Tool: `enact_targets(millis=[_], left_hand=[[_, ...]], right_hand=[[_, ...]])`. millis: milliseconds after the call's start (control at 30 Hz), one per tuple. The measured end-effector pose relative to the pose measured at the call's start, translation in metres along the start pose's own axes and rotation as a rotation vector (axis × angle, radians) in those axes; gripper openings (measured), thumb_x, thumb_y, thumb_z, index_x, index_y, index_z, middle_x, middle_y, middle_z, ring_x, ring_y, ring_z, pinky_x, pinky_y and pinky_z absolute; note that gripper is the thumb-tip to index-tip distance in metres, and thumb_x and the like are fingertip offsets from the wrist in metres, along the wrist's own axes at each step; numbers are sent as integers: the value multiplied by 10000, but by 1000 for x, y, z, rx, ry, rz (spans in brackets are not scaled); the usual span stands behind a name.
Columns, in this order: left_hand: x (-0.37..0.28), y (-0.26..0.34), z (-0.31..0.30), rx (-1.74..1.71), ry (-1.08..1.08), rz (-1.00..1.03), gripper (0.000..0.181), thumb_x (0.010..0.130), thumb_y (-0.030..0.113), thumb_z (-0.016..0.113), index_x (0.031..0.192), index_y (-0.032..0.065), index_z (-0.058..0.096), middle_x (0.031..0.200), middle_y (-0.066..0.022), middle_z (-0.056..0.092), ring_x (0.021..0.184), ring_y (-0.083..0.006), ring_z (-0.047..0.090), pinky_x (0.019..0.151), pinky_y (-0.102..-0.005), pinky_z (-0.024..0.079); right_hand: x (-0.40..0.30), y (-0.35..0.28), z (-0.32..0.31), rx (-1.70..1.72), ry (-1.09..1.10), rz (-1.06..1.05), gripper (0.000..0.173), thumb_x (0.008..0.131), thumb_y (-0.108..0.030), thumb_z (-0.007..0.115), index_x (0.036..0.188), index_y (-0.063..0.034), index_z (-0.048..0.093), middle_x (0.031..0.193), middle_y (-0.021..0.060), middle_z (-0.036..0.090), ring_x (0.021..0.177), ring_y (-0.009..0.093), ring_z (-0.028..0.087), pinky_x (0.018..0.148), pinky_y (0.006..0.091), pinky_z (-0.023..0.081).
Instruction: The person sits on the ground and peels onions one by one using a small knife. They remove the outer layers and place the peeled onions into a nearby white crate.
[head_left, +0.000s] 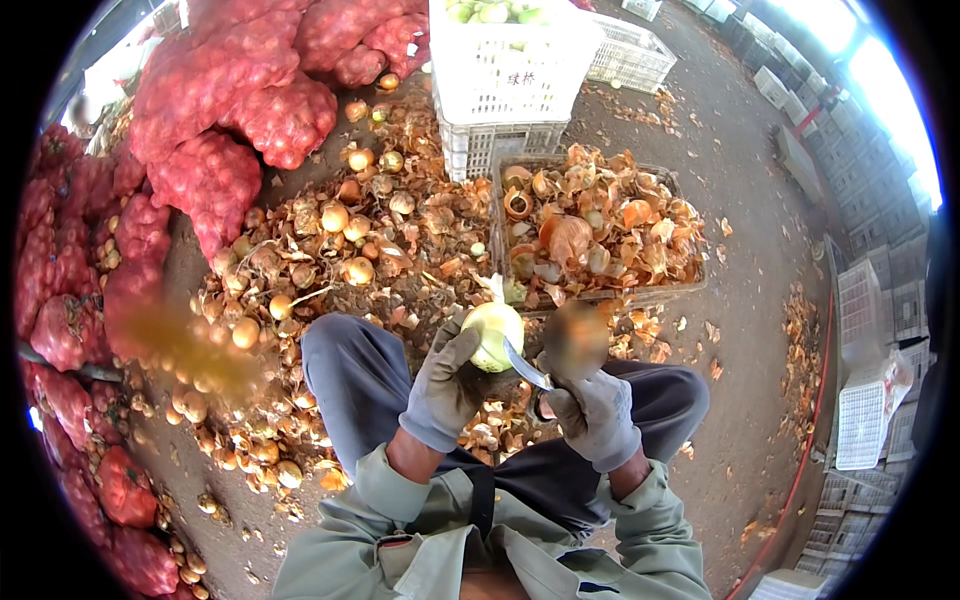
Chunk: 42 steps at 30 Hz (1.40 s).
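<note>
A pale, peeled onion (493, 339) is held in my gloved left hand (450, 379), above the gap between my knees. My right hand (600, 416), in a grey glove too, grips a small curved knife (526, 367). Its blade meets the onion's right side. A round blurred patch covers the spot just above my right hand, so what lies there cannot be told. Beyond the hands stands a shallow crate (600, 295) heaped with brown onion skins (577, 240). Unpeeled onions (334, 217) lie among loose skins on the ground to its left.
Red mesh sacks of onions (217, 90) are piled along the left. A white plastic crate (510, 75) with pale green onions sits on a grey crate (499, 142) ahead. Another white crate (630, 52) stands behind. Stacked crates (862, 405) and a red hose (814, 420) run along the right.
</note>
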<state>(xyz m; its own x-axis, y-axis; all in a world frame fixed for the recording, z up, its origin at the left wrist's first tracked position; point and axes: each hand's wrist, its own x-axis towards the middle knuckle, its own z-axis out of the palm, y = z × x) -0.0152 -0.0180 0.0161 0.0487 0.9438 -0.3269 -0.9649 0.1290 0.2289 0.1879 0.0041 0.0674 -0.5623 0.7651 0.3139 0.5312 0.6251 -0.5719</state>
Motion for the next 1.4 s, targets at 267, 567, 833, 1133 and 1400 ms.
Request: enact_targets(millis=[267,567,833,1133,1400], left_hand=[[-2,-4,13,215,-40,106,340,935,108,612,1259,61,522,1206,-137,612,1080,-280,641,856,-477,601],[3,7,15,317,-47,121,391,890,84,626,1267,27,539,1194,-148,620,1083,-299,637,899,-461,580],[-2,9,6,345,-119,-105,479,809,87,694,1262,29,551,1203,-132,623,1093,-278,640,904,-447,571],[-3,9,11,347,-146,-166,519,861,174,685,1326,29,505,1209,-106,608,1127,-239,615,914,-392,558],[1,6,0,267,-143,-162,451,837,145,720,1231,51,522,1169,-99,625,1061,-237,646,864,-390,580]], right_hand=[[-1,-11,14,-186,122,102,337,891,-185,627,1209,-72,618,725,96,549,632,294,584,547,399,455],[-3,1,26,534,88,388,373,969,-308,593,1212,-25,594,659,71,571,519,187,520,498,289,404],[2,17,2,1219,-6,772,522,1018,-474,438,1151,-7,630,553,-7,451,437,83,391,413,235,313],[18,-8,0,671,185,332,403,777,21,747,1158,42,618,960,94,663,766,88,608,670,252,503],[15,-17,7,558,270,245,282,798,44,702,1074,13,655,893,79,696,792,98,647,715,245,512]])
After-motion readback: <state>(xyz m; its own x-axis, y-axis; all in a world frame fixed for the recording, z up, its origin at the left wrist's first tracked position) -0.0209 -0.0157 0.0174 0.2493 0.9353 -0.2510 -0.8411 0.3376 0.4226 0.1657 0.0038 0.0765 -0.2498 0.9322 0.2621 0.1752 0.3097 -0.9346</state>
